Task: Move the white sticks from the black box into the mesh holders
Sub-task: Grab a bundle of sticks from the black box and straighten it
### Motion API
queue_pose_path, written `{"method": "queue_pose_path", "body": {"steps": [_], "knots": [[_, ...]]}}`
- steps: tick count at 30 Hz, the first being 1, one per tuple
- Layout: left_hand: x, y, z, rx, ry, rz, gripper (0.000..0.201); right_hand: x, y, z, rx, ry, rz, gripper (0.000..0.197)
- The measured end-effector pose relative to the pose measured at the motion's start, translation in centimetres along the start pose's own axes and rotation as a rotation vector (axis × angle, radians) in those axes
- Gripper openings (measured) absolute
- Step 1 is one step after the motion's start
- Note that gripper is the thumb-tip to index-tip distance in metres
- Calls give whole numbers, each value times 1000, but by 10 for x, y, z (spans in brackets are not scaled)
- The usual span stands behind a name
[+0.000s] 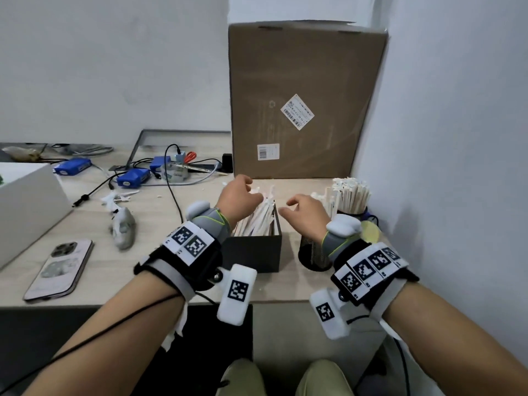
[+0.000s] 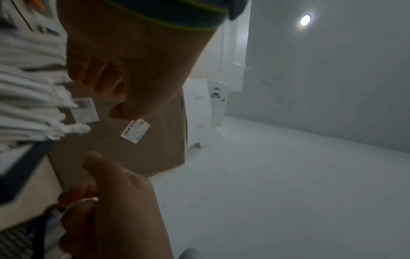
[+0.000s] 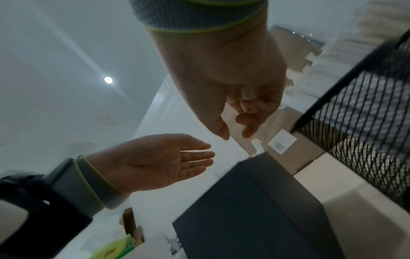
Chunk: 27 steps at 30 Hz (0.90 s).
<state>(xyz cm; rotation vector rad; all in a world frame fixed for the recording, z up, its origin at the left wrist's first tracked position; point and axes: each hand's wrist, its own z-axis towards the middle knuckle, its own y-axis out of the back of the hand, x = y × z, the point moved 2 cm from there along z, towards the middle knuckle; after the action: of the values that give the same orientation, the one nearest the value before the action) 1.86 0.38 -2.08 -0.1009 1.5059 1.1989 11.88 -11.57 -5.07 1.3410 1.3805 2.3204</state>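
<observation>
The black box (image 1: 251, 252) stands near the table's front edge, with white sticks (image 1: 258, 217) leaning in it. My left hand (image 1: 253, 192) hovers over the sticks' tops; in the right wrist view this left hand (image 3: 177, 157) shows an empty palm with straight fingers. My right hand (image 1: 288, 207) hangs just right of the box, fingers loosely spread and empty, also seen as right hand (image 3: 239, 122). A black mesh holder (image 1: 313, 254) sits under my right wrist. A second mesh holder (image 1: 353, 211) behind it is packed with sticks (image 1: 350, 192).
A tall cardboard box (image 1: 305, 104) stands behind the work area, and a wall closes the right side. On the left lie a phone (image 1: 60, 268), blue devices (image 1: 133, 178) with cables, a crumpled grey wad (image 1: 123, 228) and a white box (image 1: 28, 201).
</observation>
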Motion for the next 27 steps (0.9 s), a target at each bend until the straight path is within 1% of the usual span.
{"method": "queue_pose_path", "body": {"steps": [1, 2, 4, 7, 10, 12, 15, 19, 20, 22, 24, 27], "knots": [[8, 3, 1, 19, 39, 17, 49, 1, -7, 2, 38, -27, -42, 41], [16, 4, 1, 39, 69, 24, 49, 1, -14, 4, 64, -52, -73, 39], [30, 6, -3, 74, 96, 15, 48, 5, -26, 9, 102, -72, -103, 29], [42, -2, -7, 121, 106, -4, 46, 8, -36, 10, 121, -74, -161, 24], [47, -8, -8, 130, 103, 42, 47, 13, -41, 8, 129, -55, -245, 17], [48, -12, -7, 122, 82, 88, 48, 15, -42, 6, 122, -55, -276, 16], [46, -16, -7, 121, 55, 187, 51, 11, -44, 5, 101, -71, -276, 25], [45, -22, -11, 120, 34, 338, 48, 8, -46, -3, 40, -37, -245, 30], [44, -23, -12, 123, 40, 363, 46, 7, -46, -6, 23, -21, -239, 30], [43, -27, -14, 133, 59, 395, 44, 6, -46, -11, -4, 24, -214, 23], [42, -32, -17, 145, 78, 405, 51, 5, -45, -17, -20, 78, -175, 19], [44, -36, -22, 136, 130, 403, 64, 4, -47, -25, -36, 130, -182, 23]]}}
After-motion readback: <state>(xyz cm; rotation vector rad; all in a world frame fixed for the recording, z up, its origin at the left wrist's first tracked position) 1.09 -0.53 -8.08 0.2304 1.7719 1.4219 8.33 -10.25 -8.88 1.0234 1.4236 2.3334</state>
